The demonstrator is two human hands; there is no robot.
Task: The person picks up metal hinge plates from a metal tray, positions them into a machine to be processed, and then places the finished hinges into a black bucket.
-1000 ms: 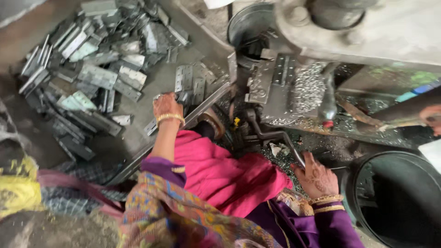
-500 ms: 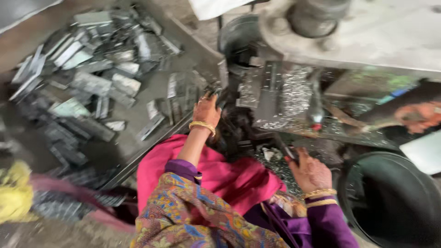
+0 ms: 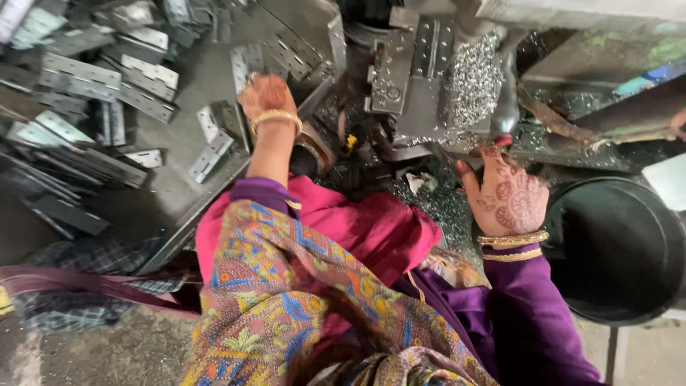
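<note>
Grey metal hinges, black tub, purple sleeve, pink cloth, multicoloured floral shawl

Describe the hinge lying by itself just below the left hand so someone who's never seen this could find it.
Start at the big grey metal tray on the left, heaped with hinge plates. The left hand reaches over its right edge. Just left of that forearm lies a folded hinge, set at a slant on bare tray floor, apart from the piled plates.
</note>
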